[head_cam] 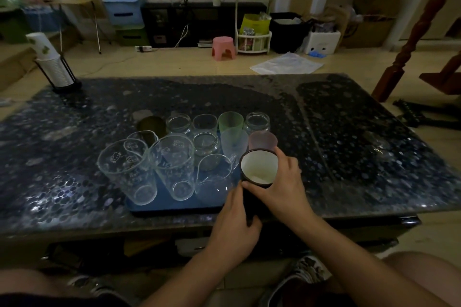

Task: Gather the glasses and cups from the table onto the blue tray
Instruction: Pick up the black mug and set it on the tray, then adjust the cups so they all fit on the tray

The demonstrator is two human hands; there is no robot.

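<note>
A blue tray [164, 203] lies on the dark pebbled table [74, 182], crowded with several glasses, jars and plastic cups. Two tall printed glasses [129, 172] [174, 164] stand at its front left, a glass mug [215, 179] beside them. Jars [178, 123] [257, 122], a green cup [230, 121], a bluish cup [234, 142] and a pink cup [262, 141] fill the back. Both my hands hold a dark cup with a white inside [258, 169] at the tray's front right corner: my right hand [282, 182] wraps its side, my left hand [237, 217] grips its lower part.
A wire holder with stacked paper cups [53, 62] stands at the table's far left corner. A clear glass object [376, 143] lies on the table's right side. Behind the table are a pink stool [223, 47], boxes and a wooden post [404, 57].
</note>
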